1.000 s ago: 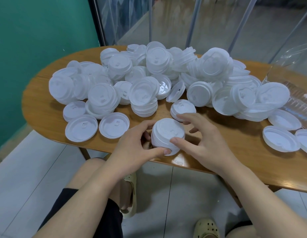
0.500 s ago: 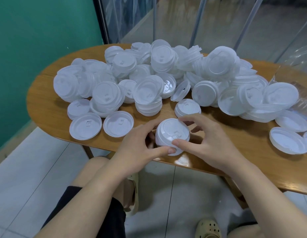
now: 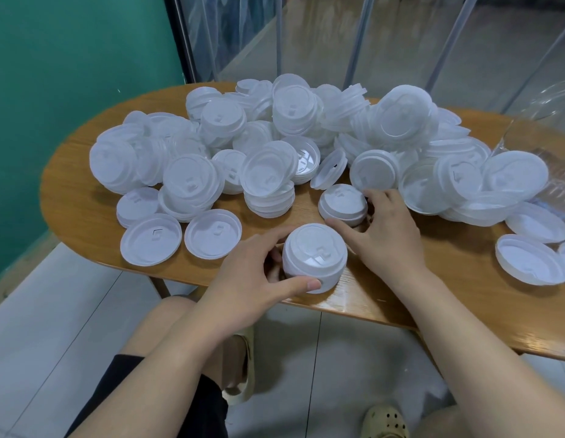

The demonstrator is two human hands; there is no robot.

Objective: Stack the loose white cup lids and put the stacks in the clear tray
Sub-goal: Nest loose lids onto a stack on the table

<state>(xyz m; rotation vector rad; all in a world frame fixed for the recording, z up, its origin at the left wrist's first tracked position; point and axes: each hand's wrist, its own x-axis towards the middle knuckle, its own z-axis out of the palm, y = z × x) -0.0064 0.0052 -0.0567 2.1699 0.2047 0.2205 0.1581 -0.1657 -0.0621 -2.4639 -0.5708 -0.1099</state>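
A short stack of white round plastic cup lids (image 3: 314,257) is held at the near edge of the oval wooden table (image 3: 69,197) by the left hand (image 3: 249,279), whose thumb and fingers are curled around its sides. Just beyond this grip, a second small stack of white lids (image 3: 343,203) is being taken by the right hand (image 3: 385,226); its fingers are bent around the far side and its thumb lies at the near side. Behind and to both sides of the two grips, a large heap of loose white lids (image 3: 275,137) is spread, partly in small crooked piles. The clear plastic tray (image 3: 556,128) is seen only at the far right edge, well apart from the hands, and no stack is visible inside it. The task is judged to be at an early stage: most lids are not yet stacked.
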